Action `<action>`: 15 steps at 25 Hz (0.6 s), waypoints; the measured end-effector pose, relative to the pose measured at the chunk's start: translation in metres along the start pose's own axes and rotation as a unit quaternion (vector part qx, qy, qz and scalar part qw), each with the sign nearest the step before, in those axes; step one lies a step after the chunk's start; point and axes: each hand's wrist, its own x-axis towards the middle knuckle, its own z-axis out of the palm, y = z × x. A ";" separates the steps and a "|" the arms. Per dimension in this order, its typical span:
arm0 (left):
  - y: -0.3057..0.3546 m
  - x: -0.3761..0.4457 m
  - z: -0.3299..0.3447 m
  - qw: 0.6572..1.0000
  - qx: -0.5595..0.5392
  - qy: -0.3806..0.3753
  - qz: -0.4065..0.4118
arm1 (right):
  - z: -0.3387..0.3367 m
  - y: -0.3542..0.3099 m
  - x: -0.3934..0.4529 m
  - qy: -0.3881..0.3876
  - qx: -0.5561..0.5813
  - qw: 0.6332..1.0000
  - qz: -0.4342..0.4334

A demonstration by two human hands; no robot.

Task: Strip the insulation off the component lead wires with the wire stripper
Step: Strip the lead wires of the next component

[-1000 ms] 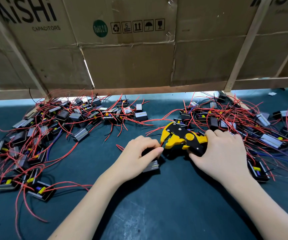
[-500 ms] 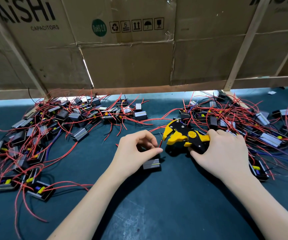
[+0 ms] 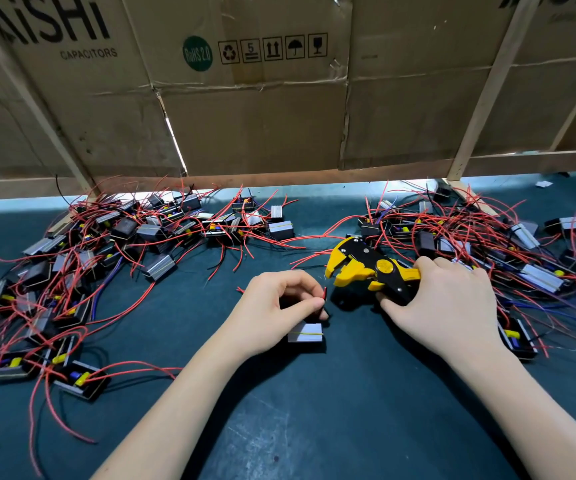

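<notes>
The left hand (image 3: 276,306) pinches the tip of a red lead wire (image 3: 324,295) between thumb and forefinger, with the component (image 3: 305,332) it belongs to lying on the dark worktop (image 3: 314,410) just under the heel of that thumb; the right hand (image 3: 449,306) is curled round the handles of the yellow-and-black wire stripper (image 3: 366,268), whose mouth stands open and points toward nine o'clock, near the wire tip but apart from it.

From where I stand, the step in hand looks like feeding that lead into the stripper; to do it well I'd keep the pinch a little back from the end so a short bare length pokes out, bring the tool's mouth to the wire rather than dragging the component, and lay the wire straight across the blades, not at a slant; then squeeze the handles once, fully, so the insulation comes off clean. The wire is thin and springy, so it may flick out of the mouth if the pinch slackens; the component wants steadying too.

A heap of components (image 3: 106,254) with red leads lies at ten o'clock, another heap (image 3: 487,244) at two o'clock behind the right hand; which is done I cannot tell.
</notes>
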 end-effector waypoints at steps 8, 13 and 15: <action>0.007 -0.001 -0.007 1.000 0.011 0.001 0.002 | -0.001 0.002 0.001 0.046 0.043 0.998 0.002; 0.010 -0.004 -0.005 0.998 -0.030 -0.037 -0.036 | 0.002 -0.002 -0.001 0.083 0.023 0.996 -0.013; 0.010 -0.005 -0.003 0.999 -0.008 -0.024 -0.037 | 0.003 -0.003 -0.002 0.080 0.015 0.997 -0.018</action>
